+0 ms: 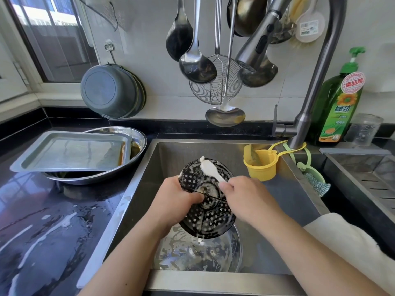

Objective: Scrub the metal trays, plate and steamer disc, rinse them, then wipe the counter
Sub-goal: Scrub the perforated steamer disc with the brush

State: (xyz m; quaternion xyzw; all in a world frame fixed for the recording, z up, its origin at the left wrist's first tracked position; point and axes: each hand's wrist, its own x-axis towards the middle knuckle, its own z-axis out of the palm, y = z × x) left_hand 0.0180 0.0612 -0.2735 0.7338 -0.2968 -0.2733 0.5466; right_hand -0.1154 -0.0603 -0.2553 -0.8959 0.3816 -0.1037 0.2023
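Both bare forearms reach in from the near edge and meet over the steel sink basin (267, 163). The left hand (177, 201) sits at the left side of the round perforated metal steamer disc (208, 201), its fingers curled around the disc's rim and its thumb pressed across the face, holding the disc tilted above the basin. The right hand (245, 197) is just to the right of the disc, knuckles up, pinching the handle of a white scrubbing brush (210, 168) whose head lies against the disc's upper part. The right arm wears a pushed-up white sleeve (350, 238).
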